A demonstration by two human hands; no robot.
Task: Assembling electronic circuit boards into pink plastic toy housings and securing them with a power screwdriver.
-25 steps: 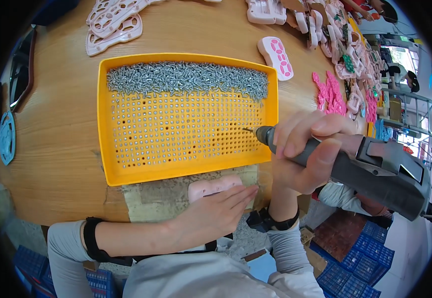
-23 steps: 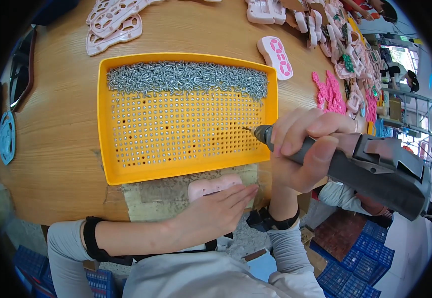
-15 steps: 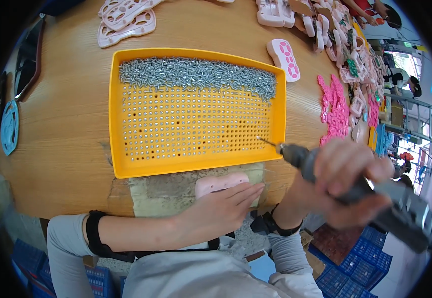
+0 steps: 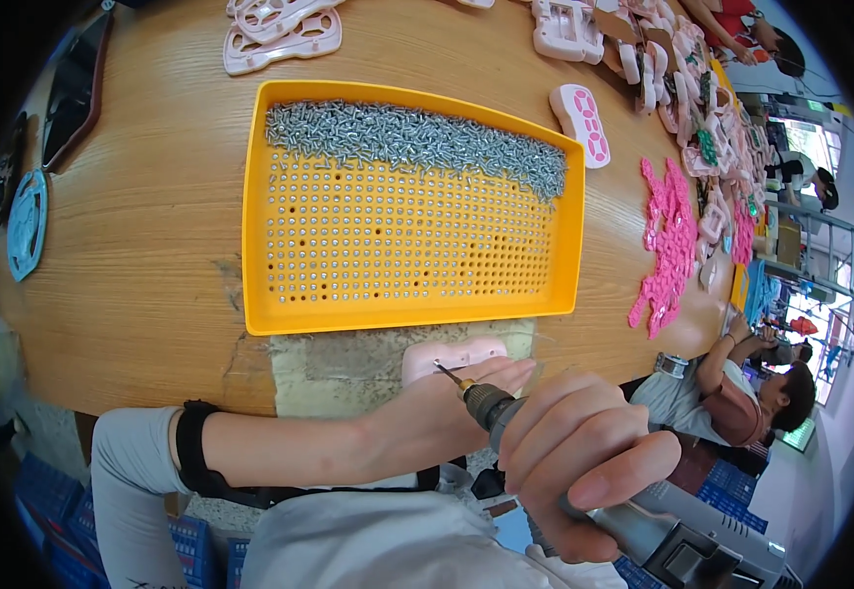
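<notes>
A pale pink plastic casing [image 4: 427, 359] lies on a worn mat [image 4: 314, 378] at the table's near edge. My left hand [image 4: 437, 407] reaches across its near side and holds it there, fingers straight and together; the thumb is hidden. In my right hand [image 4: 584, 447] is a grey electric screwdriver [image 4: 491, 404], fingers wrapped round its body. Its thin bit points up and left, the tip at a hole near the casing's left end. Whether a screw sits on the tip is too small to tell. Beyond the casing stands a yellow tray [image 4: 407, 326] with silver screws [image 4: 407, 137] heaped along its far side and others standing in its holes.
A pink-and-white casing [image 4: 581, 126] lies right of the tray. Bright pink parts [image 4: 667, 250] and piled pale casings [image 4: 643, 59] fill the table's right side. Pale frames [image 4: 285, 39] lie at the back, a blue disc [image 4: 26, 226] at left. A co-worker [image 4: 731, 388] sits at right.
My right hand has brought the screwdriver from the tray's right near corner down and left to the casing. My left hand stays on the casing. The view has shifted slightly.
</notes>
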